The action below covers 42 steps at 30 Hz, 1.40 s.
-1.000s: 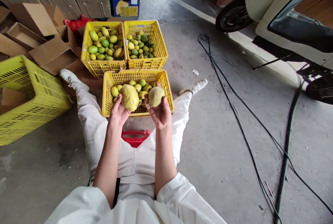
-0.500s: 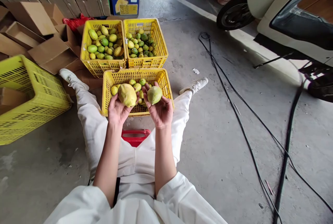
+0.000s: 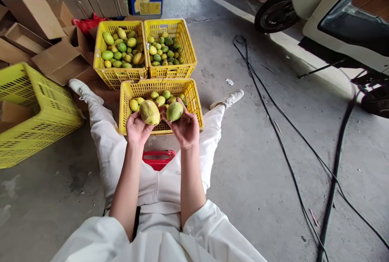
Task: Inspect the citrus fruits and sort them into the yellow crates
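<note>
I sit on a concrete floor with my legs spread around a yellow crate [image 3: 194, 110] that holds several green-yellow fruits. My left hand [image 3: 137, 129] is closed around a large yellow fruit [image 3: 149, 112], held just above the crate's near side. My right hand [image 3: 184, 127] grips a smaller greenish-yellow fruit [image 3: 174, 111] beside it. The two fruits are close together, almost touching. Two more yellow crates stand behind: the left one [image 3: 100, 57] with larger fruits, the right one [image 3: 190, 55] with smaller ones.
A red stool [image 3: 158, 159] shows between my legs. An empty-looking yellow crate [image 3: 36, 112] lies tilted at the left, with cardboard boxes [image 3: 51, 57] behind it. Black cables [image 3: 273, 128] run across the floor at the right, near a parked scooter [image 3: 319, 6].
Both hands have lowered slightly and come closer together, bringing the two fruits nearer each other. The right fruit has turned in my fingers.
</note>
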Each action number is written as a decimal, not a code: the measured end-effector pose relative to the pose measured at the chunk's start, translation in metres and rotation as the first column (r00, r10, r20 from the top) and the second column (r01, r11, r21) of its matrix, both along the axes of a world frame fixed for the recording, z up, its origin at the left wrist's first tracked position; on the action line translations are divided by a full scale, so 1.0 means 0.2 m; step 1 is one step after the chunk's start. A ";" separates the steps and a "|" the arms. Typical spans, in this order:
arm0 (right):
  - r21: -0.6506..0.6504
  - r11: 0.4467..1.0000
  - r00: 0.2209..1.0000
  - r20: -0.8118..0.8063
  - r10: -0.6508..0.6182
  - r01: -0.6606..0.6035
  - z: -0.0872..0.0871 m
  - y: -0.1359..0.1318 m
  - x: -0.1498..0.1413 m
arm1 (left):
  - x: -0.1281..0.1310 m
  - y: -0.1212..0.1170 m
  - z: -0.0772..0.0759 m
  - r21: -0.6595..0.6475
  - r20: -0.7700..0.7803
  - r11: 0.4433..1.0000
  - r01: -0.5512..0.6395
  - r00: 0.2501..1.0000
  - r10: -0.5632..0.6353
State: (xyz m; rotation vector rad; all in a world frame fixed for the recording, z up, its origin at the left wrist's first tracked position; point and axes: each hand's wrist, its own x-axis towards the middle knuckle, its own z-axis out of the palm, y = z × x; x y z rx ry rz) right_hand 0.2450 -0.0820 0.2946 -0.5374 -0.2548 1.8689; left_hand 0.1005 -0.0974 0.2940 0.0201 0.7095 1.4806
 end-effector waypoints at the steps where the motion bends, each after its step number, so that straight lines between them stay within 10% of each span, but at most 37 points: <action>1: 0.026 1.000 1.000 -0.006 0.003 -0.003 0.02 0.00 0.01 | -0.01 0.00 0.01 0.014 -0.020 1.000 0.004 1.000 -0.004; 8: 0.014 1.000 0.994 -0.107 -0.006 0.007 0.05 0.00 0.02 | -0.02 0.01 -0.03 0.013 -0.149 1.000 0.008 0.989 -0.006; 14: -0.082 0.994 0.981 -0.183 0.063 -0.079 -0.03 0.02 0.02 | 0.02 0.02 -0.07 -0.043 0.079 0.991 0.129 0.989 -0.125; 28: 0.149 0.989 1.000 0.009 0.001 -0.002 0.14 -0.02 0.06 | -0.01 0.01 0.14 0.086 0.236 0.994 -0.066 0.971 0.044; 34: -0.004 1.000 0.984 0.177 -0.012 0.013 0.04 0.02 0.02 | -0.02 0.01 0.06 -0.011 0.124 0.998 0.067 0.990 -0.065; 42: 0.163 0.987 0.977 0.214 -0.020 -0.016 0.11 -0.01 0.06 | 0.00 -0.02 0.13 0.032 -0.040 0.989 0.147 0.989 -0.145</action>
